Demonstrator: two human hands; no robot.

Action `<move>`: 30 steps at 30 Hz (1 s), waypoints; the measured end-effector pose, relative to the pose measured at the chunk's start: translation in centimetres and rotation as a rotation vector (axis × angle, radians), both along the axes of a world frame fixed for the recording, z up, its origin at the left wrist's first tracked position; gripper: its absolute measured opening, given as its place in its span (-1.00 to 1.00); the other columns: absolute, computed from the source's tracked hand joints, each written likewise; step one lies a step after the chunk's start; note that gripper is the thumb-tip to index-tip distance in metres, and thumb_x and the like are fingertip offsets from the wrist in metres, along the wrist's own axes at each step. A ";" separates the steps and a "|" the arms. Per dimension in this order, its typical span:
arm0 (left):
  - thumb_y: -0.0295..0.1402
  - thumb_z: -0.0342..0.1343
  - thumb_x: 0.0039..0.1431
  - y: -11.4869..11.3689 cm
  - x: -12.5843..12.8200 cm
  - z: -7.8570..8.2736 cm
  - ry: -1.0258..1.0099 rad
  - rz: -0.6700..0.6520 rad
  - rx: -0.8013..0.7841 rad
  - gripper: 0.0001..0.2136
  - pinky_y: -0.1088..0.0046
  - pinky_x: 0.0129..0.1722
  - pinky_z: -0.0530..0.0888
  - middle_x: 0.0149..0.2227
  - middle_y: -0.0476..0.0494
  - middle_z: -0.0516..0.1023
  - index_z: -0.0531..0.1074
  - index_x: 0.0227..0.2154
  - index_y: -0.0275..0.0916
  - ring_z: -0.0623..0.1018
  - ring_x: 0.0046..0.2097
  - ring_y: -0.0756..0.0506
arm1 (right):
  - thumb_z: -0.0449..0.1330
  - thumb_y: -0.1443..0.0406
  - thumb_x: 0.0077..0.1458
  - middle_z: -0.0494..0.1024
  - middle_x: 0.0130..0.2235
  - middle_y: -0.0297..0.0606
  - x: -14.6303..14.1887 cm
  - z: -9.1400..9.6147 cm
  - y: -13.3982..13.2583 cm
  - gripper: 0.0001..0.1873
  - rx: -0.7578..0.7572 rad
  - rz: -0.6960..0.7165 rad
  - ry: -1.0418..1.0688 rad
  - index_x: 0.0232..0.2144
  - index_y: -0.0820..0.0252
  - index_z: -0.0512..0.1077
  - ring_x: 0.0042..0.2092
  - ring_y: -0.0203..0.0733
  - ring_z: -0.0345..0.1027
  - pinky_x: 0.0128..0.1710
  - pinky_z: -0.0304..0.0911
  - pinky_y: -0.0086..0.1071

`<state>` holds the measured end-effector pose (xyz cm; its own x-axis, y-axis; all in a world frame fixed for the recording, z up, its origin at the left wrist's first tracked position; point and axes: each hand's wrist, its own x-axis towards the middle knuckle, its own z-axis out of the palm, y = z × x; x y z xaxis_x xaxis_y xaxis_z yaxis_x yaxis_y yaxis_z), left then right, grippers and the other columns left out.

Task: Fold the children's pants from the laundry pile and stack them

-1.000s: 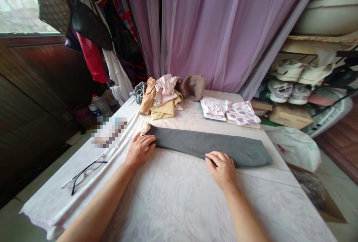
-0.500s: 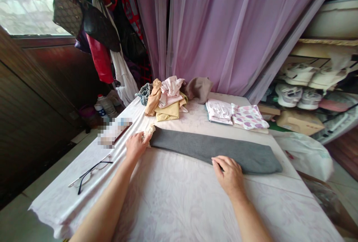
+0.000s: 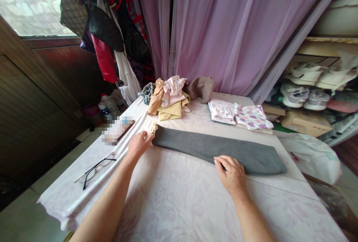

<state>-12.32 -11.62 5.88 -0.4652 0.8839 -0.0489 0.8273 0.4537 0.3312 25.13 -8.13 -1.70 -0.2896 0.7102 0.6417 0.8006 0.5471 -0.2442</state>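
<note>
A long dark grey garment (image 3: 190, 141), trouser-like and folded into a narrow strip, lies flat across the table. Its left end has a crumpled cream edge (image 3: 152, 129). My left hand (image 3: 140, 144) is closed on that cream end, thumb and fingers pinching it. At the near edge, right of the middle, my right hand (image 3: 231, 171) has its fingers curled on the grey cloth. The fingertips partly hide what is gripped there. Beyond the garment stand a loose heap of clothes (image 3: 169, 98) and folded patterned clothes (image 3: 253, 117).
Eyeglasses (image 3: 95, 169) and a blurred-out flat item (image 3: 119, 130) lie on the table's left side. A brown cloth (image 3: 203, 88) sits at the back before a purple curtain (image 3: 212, 29). Shoes (image 3: 304, 96) on a shelf and a white plastic bag (image 3: 310, 156) are at the right.
The view has shifted slightly, so everything appears a little further right. Both hands keep their places on the grey garment, which lies as before.
</note>
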 end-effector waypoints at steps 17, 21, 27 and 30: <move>0.21 -0.02 0.03 0.9 -2.8 1.2 -0.648 0.051 -0.083 -0.46 0.44 -0.45 0.33 -0.39 -0.09 0.52 0.43 -0.32 -0.23 0.49 -0.39 -0.10 | 0.07 0.20 0.22 0.61 -0.27 -0.26 -0.1 0.1 0.0 -0.71 -0.044 -0.003 0.014 -0.34 0.07 0.59 -0.24 -0.18 0.43 -0.22 0.18 -0.33; 0.15 -0.14 0.15 0.7 -3.4 0.4 -0.916 0.146 -0.010 -0.47 0.49 -0.49 0.34 -0.34 -0.13 0.55 0.41 -0.21 -0.24 0.48 -0.46 -0.01 | 0.08 0.21 0.21 0.61 -0.26 -0.25 0.0 0.0 0.0 -0.73 -0.064 -0.009 0.012 -0.32 0.07 0.59 -0.22 -0.17 0.43 -0.21 0.18 -0.32; -0.06 0.16 -0.04 1.0 -3.2 -0.3 -0.879 0.037 -0.006 -0.59 0.57 -0.58 0.18 -0.49 0.02 0.46 0.42 -0.19 -0.22 0.39 -0.53 0.04 | 0.07 0.20 0.22 0.61 -0.25 -0.24 -0.1 0.0 -0.1 -0.72 -0.066 -0.014 0.012 -0.32 0.07 0.59 -0.22 -0.17 0.43 -0.21 0.18 -0.32; -0.05 0.15 -0.04 1.8 -3.1 0.1 -0.751 0.060 -0.052 -0.55 0.54 -0.53 0.27 -0.49 0.03 0.45 0.40 -0.12 -0.21 0.44 -0.50 0.00 | 0.06 0.19 0.22 0.61 -0.25 -0.23 -0.1 0.0 -0.1 -0.71 -0.062 -0.014 0.010 -0.33 0.07 0.59 -0.22 -0.16 0.43 -0.21 0.18 -0.32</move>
<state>-15.38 -9.87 6.02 -0.3373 0.8460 -0.4129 0.3615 0.5214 0.7730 25.01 -8.19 -1.69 -0.2729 0.7526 0.5993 0.8055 0.5193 -0.2853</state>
